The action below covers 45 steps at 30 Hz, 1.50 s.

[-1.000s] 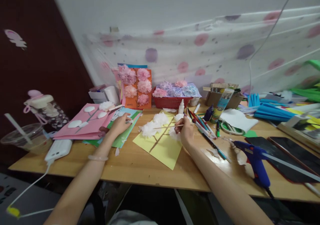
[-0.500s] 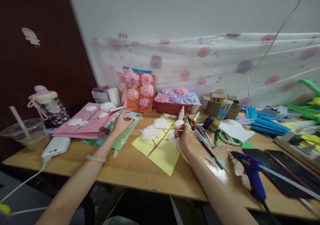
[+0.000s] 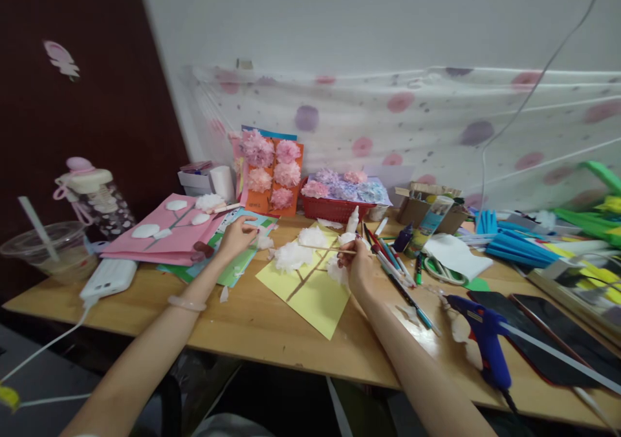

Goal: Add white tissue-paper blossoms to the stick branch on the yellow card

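My right hand (image 3: 358,262) is closed on a thin wooden stick (image 3: 317,249), which points left over a yellow sheet (image 3: 317,304). A brown branch shape (image 3: 303,283) runs across that sheet. White tissue puffs (image 3: 294,256) sit at its upper part; one at the right is partly hidden by my fingers. My left hand (image 3: 237,235), its fingers loosely curved and apart, hovers by green and blue sheets (image 3: 242,259). Beside its fingertips is a white tissue scrap (image 3: 264,238); whether they touch I cannot tell.
Left are pink sheets with white discs (image 3: 165,230), a drink cup (image 3: 63,256) and a power bank (image 3: 109,278). Behind stand flower cards (image 3: 272,172) and a red basket (image 3: 334,209). Pens (image 3: 402,282), a blue glue gun (image 3: 485,333) and dark phones (image 3: 519,333) lie right.
The white tissue scrap now shows more clearly beside my left fingertips. My left hand has shifted very slightly; my right hand keeps the stick in nearly the same place.
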Available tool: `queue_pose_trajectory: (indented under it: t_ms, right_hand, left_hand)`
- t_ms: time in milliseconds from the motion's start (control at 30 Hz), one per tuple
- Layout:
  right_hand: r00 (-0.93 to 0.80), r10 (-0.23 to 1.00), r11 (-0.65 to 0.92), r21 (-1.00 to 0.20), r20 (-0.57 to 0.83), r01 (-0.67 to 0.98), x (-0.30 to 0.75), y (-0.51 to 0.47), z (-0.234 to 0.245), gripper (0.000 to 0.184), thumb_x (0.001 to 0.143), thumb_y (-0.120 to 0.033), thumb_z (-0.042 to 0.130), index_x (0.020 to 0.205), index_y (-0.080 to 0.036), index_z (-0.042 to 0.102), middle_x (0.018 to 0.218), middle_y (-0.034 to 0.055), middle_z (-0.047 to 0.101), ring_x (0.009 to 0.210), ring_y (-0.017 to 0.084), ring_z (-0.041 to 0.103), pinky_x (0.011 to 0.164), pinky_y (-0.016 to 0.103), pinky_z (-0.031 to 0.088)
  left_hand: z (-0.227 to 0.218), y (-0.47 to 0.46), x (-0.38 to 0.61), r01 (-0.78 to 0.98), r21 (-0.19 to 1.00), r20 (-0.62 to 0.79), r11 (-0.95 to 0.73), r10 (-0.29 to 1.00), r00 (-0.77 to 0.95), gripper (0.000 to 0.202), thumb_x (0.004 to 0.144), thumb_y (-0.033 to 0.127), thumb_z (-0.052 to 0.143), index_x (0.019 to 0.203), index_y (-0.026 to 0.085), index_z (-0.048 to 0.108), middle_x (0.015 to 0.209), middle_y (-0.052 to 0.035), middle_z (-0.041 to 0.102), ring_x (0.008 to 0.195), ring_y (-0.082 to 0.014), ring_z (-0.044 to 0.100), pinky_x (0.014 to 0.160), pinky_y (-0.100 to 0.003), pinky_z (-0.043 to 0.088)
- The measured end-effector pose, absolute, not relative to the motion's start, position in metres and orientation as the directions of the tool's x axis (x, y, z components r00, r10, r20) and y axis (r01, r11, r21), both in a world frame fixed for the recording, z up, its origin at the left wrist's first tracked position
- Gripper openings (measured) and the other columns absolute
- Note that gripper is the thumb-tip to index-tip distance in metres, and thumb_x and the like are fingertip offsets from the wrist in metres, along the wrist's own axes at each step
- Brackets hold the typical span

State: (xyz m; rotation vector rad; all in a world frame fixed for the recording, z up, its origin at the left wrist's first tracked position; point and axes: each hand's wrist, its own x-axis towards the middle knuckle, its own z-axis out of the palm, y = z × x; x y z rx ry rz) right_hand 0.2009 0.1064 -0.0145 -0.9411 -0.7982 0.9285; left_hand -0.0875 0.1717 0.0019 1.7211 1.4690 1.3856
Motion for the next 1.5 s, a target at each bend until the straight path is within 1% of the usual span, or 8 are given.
queue_pose_trajectory:
  t_ms: [200, 333, 433, 633, 833, 1067, 1367, 1500]
  right_hand:
    - [0.361, 0.926, 0.239, -0.907, 0.107, -0.346, 0.198, 0.103, -0.008, 0.03, 0.074, -0.042, 0.061, 0.058, -0.017, 0.059, 0.053, 0.0016, 0.06, 0.041, 0.011, 0.051, 0.037, 0.02, 0.038]
    - [0.232, 0.966, 0.189, -0.916, 0.11, -0.353, 0.195, 0.1, -0.005, 0.029, 0.074, -0.042, 0.062, 0.064, -0.016, 0.063, 0.057, 0.0053, 0.065, 0.044, 0.012, 0.054, 0.039, 0.021, 0.04]
    - [0.218, 0.971, 0.173, -0.919, 0.099, -0.354, 0.194, 0.1, -0.006, 0.03, 0.074, -0.043, 0.06, 0.063, -0.015, 0.063, 0.055, 0.0057, 0.065, 0.042, 0.012, 0.053, 0.036, 0.02, 0.038]
    - [0.163, 0.983, 0.14, -0.917, 0.083, -0.373, 0.194, 0.1, -0.007, 0.031, 0.074, -0.043, 0.06, 0.062, -0.015, 0.064, 0.053, 0.0051, 0.064, 0.038, 0.01, 0.05, 0.035, 0.02, 0.039]
    - [0.219, 0.971, 0.174, -0.911, 0.096, -0.374, 0.195, 0.099, -0.003, 0.031, 0.075, -0.043, 0.06, 0.06, -0.016, 0.062, 0.051, 0.0037, 0.062, 0.038, 0.011, 0.051, 0.035, 0.02, 0.04]
    - [0.151, 0.985, 0.137, -0.916, 0.085, -0.378, 0.197, 0.1, -0.002, 0.033, 0.076, -0.044, 0.059, 0.058, -0.016, 0.061, 0.047, 0.0031, 0.059, 0.037, 0.011, 0.051, 0.034, 0.019, 0.04]
    - [0.124, 0.987, 0.141, -0.93, 0.104, -0.34, 0.194, 0.095, 0.0, 0.035, 0.076, -0.046, 0.06, 0.057, -0.016, 0.063, 0.047, 0.0039, 0.061, 0.036, 0.01, 0.049, 0.035, 0.019, 0.04]
    - [0.134, 0.985, 0.143, -0.936, 0.105, -0.321, 0.193, 0.096, -0.001, 0.034, 0.075, -0.045, 0.059, 0.057, -0.016, 0.062, 0.046, 0.0037, 0.06, 0.036, 0.01, 0.048, 0.035, 0.02, 0.04]
  left_hand:
    - [0.009, 0.165, -0.081, 0.305, 0.885, 0.396, -0.352, 0.913, -0.095, 0.044, 0.063, 0.033, 0.073, 0.102, 0.016, 0.059, 0.081, -0.0057, 0.073, 0.082, -0.0227, 0.07, 0.083, -0.037, 0.051]
    - [0.008, 0.16, -0.072, 0.047, 0.944, 0.323, -0.328, 0.943, 0.083, 0.055, 0.06, 0.033, 0.079, 0.108, 0.014, 0.058, 0.085, -0.005, 0.073, 0.079, -0.0191, 0.069, 0.078, -0.033, 0.052]
    - [0.004, 0.155, -0.064, -0.037, 0.963, 0.269, -0.267, 0.939, 0.215, 0.059, 0.06, 0.029, 0.08, 0.112, 0.015, 0.057, 0.088, -0.0049, 0.073, 0.078, -0.0178, 0.069, 0.075, -0.03, 0.051]
    - [0.0, 0.147, -0.056, -0.038, 0.979, 0.201, -0.201, 0.906, 0.372, 0.066, 0.062, 0.026, 0.08, 0.12, 0.015, 0.051, 0.093, -0.0068, 0.073, 0.079, -0.0178, 0.069, 0.072, -0.029, 0.051]
    - [-0.003, 0.146, -0.053, -0.025, 0.976, 0.213, -0.218, 0.91, 0.355, 0.062, 0.061, 0.021, 0.08, 0.116, 0.016, 0.053, 0.085, -0.0021, 0.07, 0.074, -0.0147, 0.067, 0.072, -0.028, 0.05]
    - [0.0, 0.141, -0.049, -0.075, 0.985, 0.173, -0.156, 0.896, 0.41, 0.055, 0.06, 0.015, 0.076, 0.111, 0.015, 0.054, 0.08, -0.0002, 0.07, 0.075, -0.0137, 0.065, 0.072, -0.027, 0.05]
    - [0.0, 0.139, -0.045, -0.133, 0.986, 0.143, -0.096, 0.9, 0.412, 0.055, 0.058, 0.017, 0.08, 0.108, 0.015, 0.054, 0.085, -0.0041, 0.072, 0.081, -0.0176, 0.068, 0.075, -0.03, 0.052]
    - [0.002, 0.138, -0.045, -0.134, 0.986, 0.142, -0.096, 0.906, 0.399, 0.051, 0.06, 0.015, 0.076, 0.108, 0.015, 0.056, 0.086, -0.0051, 0.073, 0.077, -0.0167, 0.068, 0.07, -0.028, 0.051]
